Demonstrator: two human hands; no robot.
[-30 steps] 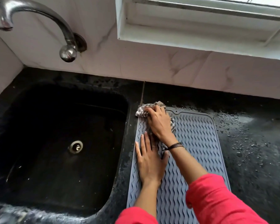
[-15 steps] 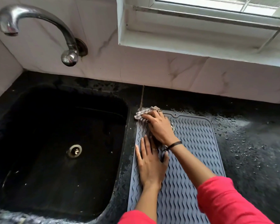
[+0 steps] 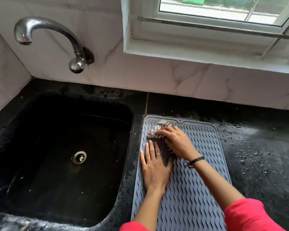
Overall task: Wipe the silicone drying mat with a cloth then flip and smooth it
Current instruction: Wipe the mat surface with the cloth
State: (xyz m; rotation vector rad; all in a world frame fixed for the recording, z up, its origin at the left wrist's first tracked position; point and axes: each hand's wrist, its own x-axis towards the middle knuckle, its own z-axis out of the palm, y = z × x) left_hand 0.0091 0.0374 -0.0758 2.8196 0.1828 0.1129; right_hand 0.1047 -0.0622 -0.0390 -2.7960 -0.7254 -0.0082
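The grey silicone drying mat (image 3: pixel 190 180) lies at lower centre of the frame. My right hand (image 3: pixel 177 142) grips the bunched cloth (image 3: pixel 158 132); my left hand (image 3: pixel 154 169) lies open, flat. If it lifts, the mat could skid toward the sink (image 3: pixel 130 147).

the cloth (image 3: pixel 158 130) is motion-blurred and mostly hidden under the right hand (image 3: pixel 177 142); the mat (image 3: pixel 187 197) runs off the bottom edge.
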